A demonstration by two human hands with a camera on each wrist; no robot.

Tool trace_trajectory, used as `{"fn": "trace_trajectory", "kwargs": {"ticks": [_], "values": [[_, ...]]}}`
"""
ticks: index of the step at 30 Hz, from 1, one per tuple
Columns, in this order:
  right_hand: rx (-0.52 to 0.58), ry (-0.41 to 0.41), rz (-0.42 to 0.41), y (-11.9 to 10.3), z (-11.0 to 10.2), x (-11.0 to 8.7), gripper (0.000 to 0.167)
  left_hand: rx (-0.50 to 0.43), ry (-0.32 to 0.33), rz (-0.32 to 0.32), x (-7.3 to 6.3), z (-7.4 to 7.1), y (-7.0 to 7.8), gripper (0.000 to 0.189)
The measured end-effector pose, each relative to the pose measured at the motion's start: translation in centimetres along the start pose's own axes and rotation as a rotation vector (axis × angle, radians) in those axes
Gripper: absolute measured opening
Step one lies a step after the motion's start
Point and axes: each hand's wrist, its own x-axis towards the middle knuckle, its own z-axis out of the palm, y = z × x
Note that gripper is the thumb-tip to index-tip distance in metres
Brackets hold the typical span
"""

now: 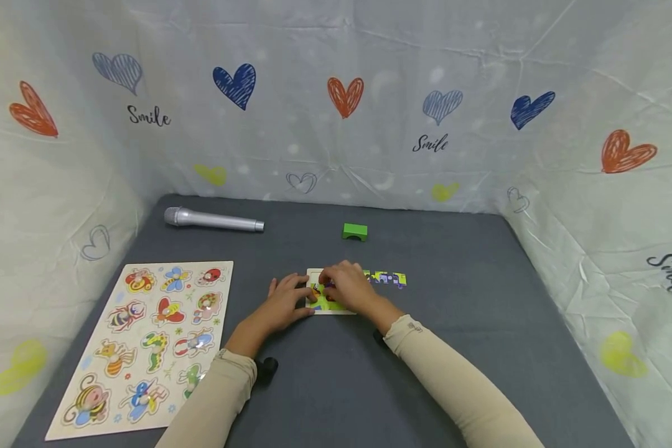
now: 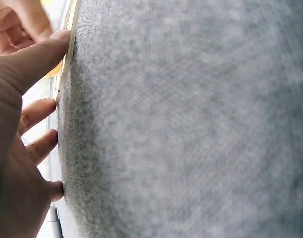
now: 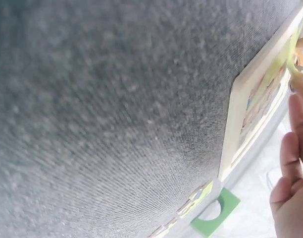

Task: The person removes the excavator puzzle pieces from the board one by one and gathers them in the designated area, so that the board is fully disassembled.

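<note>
Small puzzle tray (image 3: 232,124): pale rim, flat on grey tabletop (image 1: 459,361), bright yellow-heavy picture (partly covered). Loose jigsaw pieces (image 1: 382,277), yellow and purple, in a row just right of it.

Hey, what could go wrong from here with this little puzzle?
The right hand is close to the loose puzzle pieces, so it might knock some out of place. The left hand touches the puzzle board along its edge; if that contact slips, the puzzle board could slide under the right hand.
</note>
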Motion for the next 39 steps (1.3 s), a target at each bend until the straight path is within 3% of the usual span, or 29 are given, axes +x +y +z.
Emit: {"fn": "trace_trajectory", "kwargs": {"ticks": [4,8,13,17,21,25,31,39], "values": [[0.0,0.078,-0.039,-0.1,-0.2,-0.5,0.004,-0.008,0.008,0.018,0.2,0.0,0.2,0.019],[0.033,0.096,-0.048,-0.2,0.0,-0.7,0.003,-0.001,0.021,0.022,0.0,0.2,0.0,0.018],[0.29,0.051,0.087,0.2,-0.4,-0.8,0.006,0.0,0.029,0.01,-0.5,0.4,-0.2,0.017],[0.434,0.051,0.218,2.3,-1.5,-1.6,0.009,-0.004,0.021,0.004,-0.6,0.3,-0.1,0.017],[0.416,0.041,0.3,5.0,-2.7,-3.1,0.008,-0.019,0.013,0.0,-0.4,0.1,0.1,0.018],[0.376,0.007,0.333,6.8,-3.2,-4.4,0.008,-0.023,0.014,0.01,-0.3,-0.1,0.3,0.018],[0.309,-0.046,0.3,7.3,-3.0,-4.8,0.01,-0.03,0.024,0.009,-0.4,-0.1,0.1,0.018],[0.259,-0.04,0.318,7.3,-3.1,-5.2,0.01,-0.024,0.023,0.019,-0.2,0.0,0.3,0.018]]}}
